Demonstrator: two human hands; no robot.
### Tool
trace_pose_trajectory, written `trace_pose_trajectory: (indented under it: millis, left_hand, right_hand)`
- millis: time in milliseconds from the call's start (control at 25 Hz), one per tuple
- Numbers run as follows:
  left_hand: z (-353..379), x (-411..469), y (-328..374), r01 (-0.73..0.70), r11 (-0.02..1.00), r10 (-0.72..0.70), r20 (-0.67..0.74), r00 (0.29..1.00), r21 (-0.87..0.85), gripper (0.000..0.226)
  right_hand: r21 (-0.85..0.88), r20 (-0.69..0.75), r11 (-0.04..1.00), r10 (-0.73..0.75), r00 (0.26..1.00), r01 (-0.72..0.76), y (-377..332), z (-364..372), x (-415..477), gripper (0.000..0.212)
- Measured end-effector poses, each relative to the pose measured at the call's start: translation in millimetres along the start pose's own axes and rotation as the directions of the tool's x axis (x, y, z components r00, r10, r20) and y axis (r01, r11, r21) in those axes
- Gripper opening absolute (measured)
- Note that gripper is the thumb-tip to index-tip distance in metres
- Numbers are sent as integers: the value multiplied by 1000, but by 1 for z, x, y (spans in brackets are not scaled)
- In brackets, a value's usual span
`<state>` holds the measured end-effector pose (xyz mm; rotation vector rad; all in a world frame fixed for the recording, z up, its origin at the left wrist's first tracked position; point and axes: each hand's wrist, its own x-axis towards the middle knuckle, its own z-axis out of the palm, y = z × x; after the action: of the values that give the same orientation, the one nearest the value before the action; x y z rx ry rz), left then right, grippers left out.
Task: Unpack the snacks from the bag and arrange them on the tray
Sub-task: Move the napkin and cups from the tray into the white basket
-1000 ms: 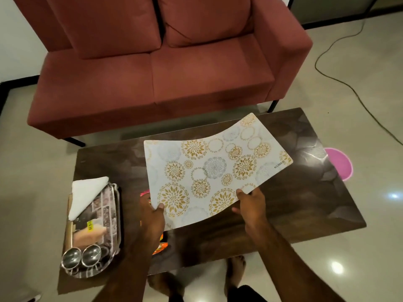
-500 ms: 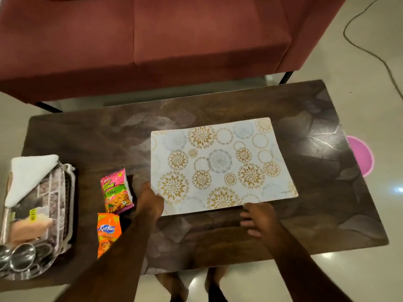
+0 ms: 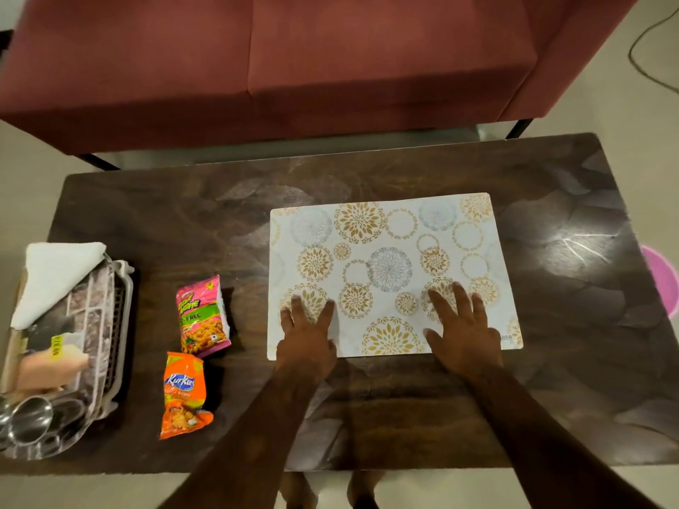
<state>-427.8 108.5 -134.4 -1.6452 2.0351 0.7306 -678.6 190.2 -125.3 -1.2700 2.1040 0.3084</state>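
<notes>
Snack packets, a pink one [image 3: 203, 314] and an orange Kurkure one [image 3: 183, 395], lie on the table [image 3: 165, 222] between tray [image 3: 119, 288] and placemat [image 3: 389, 251]. Our left hand [image 3: 306, 330] and right hand [image 3: 461, 330] press flat, fingers spread, gripping nothing. Sliding the mat could nudge the packets.

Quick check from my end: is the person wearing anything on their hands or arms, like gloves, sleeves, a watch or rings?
Nothing visible. The left hand and right hand are bare, with no gloves, rings or watch to be seen. Both forearms are uncovered right down to the bottom edge of the view, so no sleeve shows. No straps, bands, cables or markings appear on either arm.
</notes>
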Motion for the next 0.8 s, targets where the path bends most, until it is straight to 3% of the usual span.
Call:
trace_pose_trajectory:
  millis: [240, 360, 520, 800]
  left_hand:
    - [-18, -7, -8, 21, 993, -16, 45, 999, -117, 77]
    - [-40, -33, -22, 40, 983, -39, 9, 999, -177, 77]
    - [-70, -83, -63, 46, 973, -53, -27, 998, -224, 77]
    - [-118, -155, -187, 177, 896, -242, -113, 964, -407, 57]
  right_hand:
    - [53, 17, 998, 31, 999, -32, -18, -11, -6, 84]
    - [29, -42, 996, -83, 996, 85, -57, -21, -33, 82]
    - [69, 40, 963, -264, 964, 261, -137, -16, -77, 74]
    - [142, 126, 871, -487, 864, 470, -277, -11, -121, 61]
